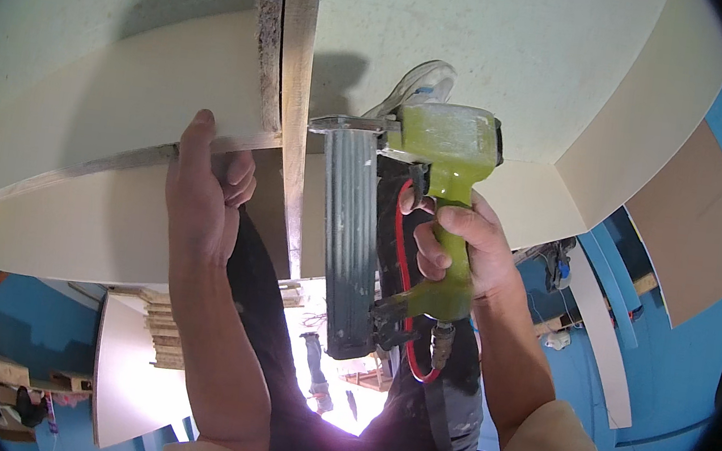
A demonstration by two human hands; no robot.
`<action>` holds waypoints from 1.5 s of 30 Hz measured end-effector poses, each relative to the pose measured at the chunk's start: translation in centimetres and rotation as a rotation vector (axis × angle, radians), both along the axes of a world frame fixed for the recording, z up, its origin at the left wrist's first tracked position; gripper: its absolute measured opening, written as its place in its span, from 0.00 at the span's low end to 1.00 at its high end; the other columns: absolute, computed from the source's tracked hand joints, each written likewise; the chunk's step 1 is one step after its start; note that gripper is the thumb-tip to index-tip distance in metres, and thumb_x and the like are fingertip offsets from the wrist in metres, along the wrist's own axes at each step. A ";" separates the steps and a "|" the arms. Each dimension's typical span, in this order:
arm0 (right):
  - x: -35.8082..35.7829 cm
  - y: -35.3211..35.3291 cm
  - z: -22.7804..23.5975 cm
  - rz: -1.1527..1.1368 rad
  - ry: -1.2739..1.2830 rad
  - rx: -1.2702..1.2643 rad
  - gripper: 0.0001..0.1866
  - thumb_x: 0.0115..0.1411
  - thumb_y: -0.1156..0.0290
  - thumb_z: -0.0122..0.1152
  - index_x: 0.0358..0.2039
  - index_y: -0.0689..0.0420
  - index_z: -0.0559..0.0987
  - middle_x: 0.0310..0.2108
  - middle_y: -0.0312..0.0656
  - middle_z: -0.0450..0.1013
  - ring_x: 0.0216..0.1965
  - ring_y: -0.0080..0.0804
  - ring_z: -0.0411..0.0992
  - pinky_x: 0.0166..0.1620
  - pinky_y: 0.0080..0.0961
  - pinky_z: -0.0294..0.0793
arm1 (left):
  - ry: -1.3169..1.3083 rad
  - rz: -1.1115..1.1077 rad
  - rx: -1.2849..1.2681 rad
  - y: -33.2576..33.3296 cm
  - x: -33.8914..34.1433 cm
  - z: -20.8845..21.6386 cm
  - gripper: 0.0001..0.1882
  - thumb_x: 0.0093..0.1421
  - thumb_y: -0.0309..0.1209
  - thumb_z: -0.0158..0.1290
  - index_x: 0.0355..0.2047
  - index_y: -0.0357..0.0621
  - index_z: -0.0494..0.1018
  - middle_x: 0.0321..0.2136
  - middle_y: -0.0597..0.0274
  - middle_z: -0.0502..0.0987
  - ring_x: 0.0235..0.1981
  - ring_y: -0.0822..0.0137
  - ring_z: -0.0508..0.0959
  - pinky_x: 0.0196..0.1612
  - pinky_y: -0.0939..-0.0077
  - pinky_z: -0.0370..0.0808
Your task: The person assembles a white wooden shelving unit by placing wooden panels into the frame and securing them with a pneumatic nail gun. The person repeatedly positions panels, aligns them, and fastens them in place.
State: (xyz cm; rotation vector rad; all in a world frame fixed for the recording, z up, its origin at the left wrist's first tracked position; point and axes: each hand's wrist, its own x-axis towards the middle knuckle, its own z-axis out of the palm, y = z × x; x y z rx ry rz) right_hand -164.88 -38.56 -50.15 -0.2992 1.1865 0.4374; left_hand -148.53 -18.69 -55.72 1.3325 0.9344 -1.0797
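- Nail gun (441, 159): nose points left at the wooden strip (296, 82); grip and magazine (350, 242) run downward.
- Right hand (466, 247) fingers wrap its grip.
- Left hand (202, 197) fingers curl over the panel (105, 104) edge, fingertips hidden.

Inventory of what you have overhead and below:

- Ceiling panel (493, 34): pale, flat, curving off toward the right; a second pale board (105, 104) sits under it on your left.
- Wooden batten (296, 55): narrow strip running along the panel, its rough edge touching the board's end.
- Floor (330, 402): seen far below between your forearms, brightly lit, with small items too blurred to tell.
- Stacked timber pieces (161, 327): beside an upright white sheet (131, 369).
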 end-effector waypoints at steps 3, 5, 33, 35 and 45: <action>0.4 -0.1 0.3 -0.016 0.005 -0.013 0.25 0.57 0.61 0.61 0.47 0.67 0.72 0.15 0.40 0.66 0.15 0.24 0.64 0.18 0.21 0.64 | 0.007 0.002 0.017 0.1 0.0 0.1 0.18 0.69 0.44 0.38 0.28 0.47 0.66 0.12 0.72 0.58 0.13 0.79 0.53 0.16 0.81 0.49; 0.6 -0.2 0.1 -0.035 0.009 -0.016 0.24 0.57 0.61 0.61 0.47 0.67 0.72 0.21 0.44 0.70 0.15 0.23 0.65 0.18 0.20 0.64 | 0.019 0.012 0.004 0.8 -0.2 0.0 0.19 0.69 0.45 0.38 0.28 0.46 0.67 0.12 0.71 0.59 0.13 0.79 0.54 0.16 0.81 0.50; 1.2 -3.2 -23.1 -0.050 -0.068 0.139 0.24 0.63 0.69 0.52 0.57 0.66 0.65 0.23 0.33 0.66 0.20 0.17 0.60 0.24 0.14 0.66 | -0.537 0.203 0.300 4.2 1.2 -3.9 0.34 0.54 0.40 0.54 0.56 0.34 0.58 0.47 0.46 0.61 0.57 0.54 0.62 0.57 0.63 0.66; 1.5 -2.9 -22.5 -0.081 -0.076 0.071 0.20 0.63 0.70 0.53 0.54 0.64 0.66 0.35 0.37 0.71 0.21 0.15 0.60 0.24 0.12 0.66 | -0.549 0.182 0.364 3.1 1.1 -3.6 0.32 0.54 0.40 0.53 0.55 0.34 0.59 0.46 0.47 0.61 0.57 0.55 0.63 0.56 0.65 0.66; 1.3 -3.5 -22.8 -0.062 -0.181 0.143 0.17 0.62 0.73 0.54 0.49 0.65 0.67 0.41 0.42 0.69 0.23 0.16 0.61 0.24 0.12 0.67 | -0.538 0.216 0.259 4.0 1.4 -3.5 0.30 0.54 0.40 0.54 0.51 0.33 0.62 0.44 0.49 0.63 0.55 0.58 0.65 0.51 0.65 0.71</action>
